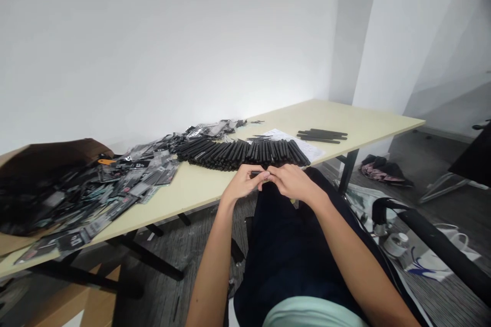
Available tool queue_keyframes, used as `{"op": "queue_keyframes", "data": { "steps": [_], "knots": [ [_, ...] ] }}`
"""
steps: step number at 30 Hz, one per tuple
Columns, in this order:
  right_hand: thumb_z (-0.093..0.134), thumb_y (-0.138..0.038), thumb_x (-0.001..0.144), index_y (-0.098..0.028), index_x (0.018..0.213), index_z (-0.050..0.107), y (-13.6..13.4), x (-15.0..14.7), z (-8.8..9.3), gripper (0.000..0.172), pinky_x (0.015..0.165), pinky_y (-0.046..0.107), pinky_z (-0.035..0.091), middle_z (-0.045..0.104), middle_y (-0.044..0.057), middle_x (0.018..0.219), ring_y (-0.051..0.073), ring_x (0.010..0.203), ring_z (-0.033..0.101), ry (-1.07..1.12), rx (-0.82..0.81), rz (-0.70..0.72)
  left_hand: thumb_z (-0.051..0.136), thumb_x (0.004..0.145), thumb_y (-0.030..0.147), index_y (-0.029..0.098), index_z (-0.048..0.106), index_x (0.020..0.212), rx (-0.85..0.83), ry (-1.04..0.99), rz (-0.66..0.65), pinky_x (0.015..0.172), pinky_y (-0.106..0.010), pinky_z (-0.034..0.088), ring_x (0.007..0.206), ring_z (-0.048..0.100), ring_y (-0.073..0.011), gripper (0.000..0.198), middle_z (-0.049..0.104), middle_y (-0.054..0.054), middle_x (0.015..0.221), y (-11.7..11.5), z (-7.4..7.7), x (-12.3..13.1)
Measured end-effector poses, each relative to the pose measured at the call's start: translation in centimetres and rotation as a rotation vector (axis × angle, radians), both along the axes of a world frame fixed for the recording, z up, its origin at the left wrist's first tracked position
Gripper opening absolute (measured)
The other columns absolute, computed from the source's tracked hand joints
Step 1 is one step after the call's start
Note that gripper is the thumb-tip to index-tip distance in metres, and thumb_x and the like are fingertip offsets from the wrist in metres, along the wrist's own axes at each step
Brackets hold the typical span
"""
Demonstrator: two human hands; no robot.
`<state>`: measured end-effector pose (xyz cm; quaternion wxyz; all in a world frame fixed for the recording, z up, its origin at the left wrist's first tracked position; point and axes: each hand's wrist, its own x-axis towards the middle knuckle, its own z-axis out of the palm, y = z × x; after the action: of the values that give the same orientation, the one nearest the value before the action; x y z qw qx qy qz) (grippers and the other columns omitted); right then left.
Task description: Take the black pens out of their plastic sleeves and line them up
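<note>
My left hand (pixel 245 182) and my right hand (pixel 288 180) meet above my lap, just in front of the table edge. Between their fingers is a short, thin black stick (pixel 256 172), mostly covered by the fingers, so its exact kind is unclear. Both hands are closed on it. Right behind them on the table lies a long row of similar black sticks (pixel 245 152), packed side by side. Several thinner dark pieces (pixel 261 138) rest behind that row on a white printed sheet (pixel 312 151).
Several longer black sticks (pixel 322 135) lie to the right on the pale table (pixel 368 117). On the left, a heap of clear packets (pixel 134 179) spills beside a large brown bag (pixel 57 158). An orange-handled tool (pixel 106 162) lies on the heap. A chair armrest (pixel 433 237) is at my right.
</note>
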<state>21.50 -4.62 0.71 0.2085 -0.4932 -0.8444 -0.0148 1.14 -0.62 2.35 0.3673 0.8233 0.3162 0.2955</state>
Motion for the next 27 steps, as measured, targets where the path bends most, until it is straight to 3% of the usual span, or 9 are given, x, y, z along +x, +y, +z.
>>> {"op": "queue_keyframes", "data": {
  "steps": [13,19,27],
  "knots": [
    [0.040,-0.041,0.110,-0.022,0.100,0.068,0.1,0.9,0.3,0.035,0.063,0.030,0.024,0.071,0.005,0.083,0.019,0.073,0.064,-0.013,-0.055,-0.049,0.065,0.096,0.049,0.010,0.076,0.088,-0.009,-0.013,0.026,0.055,-0.022,0.037,0.055,0.055,-0.0123,0.041,0.066,-0.003,0.058,0.0,-0.3,0.3],
    [0.045,-0.052,0.107,-0.021,0.101,0.070,0.1,1.5,0.4,0.040,0.064,0.029,0.027,0.074,0.007,0.089,0.021,0.078,0.067,0.021,-0.032,-0.077,0.063,0.099,0.046,0.010,0.076,0.117,-0.011,-0.083,-0.031,0.071,-0.027,0.049,0.070,0.067,-0.0177,0.042,0.070,-0.005,0.067,0.1,-0.4,0.2],
    [0.052,-0.032,0.105,-0.020,0.098,0.069,-0.5,2.0,0.7,0.022,0.071,0.027,0.036,0.073,0.005,0.089,0.018,0.080,0.066,0.195,-0.070,0.039,0.077,0.088,0.039,0.010,0.076,0.101,-0.031,-0.139,0.016,0.071,-0.027,0.053,0.072,0.070,-0.0172,0.031,0.073,-0.006,0.077,0.0,-0.3,0.3]
  ]
}}
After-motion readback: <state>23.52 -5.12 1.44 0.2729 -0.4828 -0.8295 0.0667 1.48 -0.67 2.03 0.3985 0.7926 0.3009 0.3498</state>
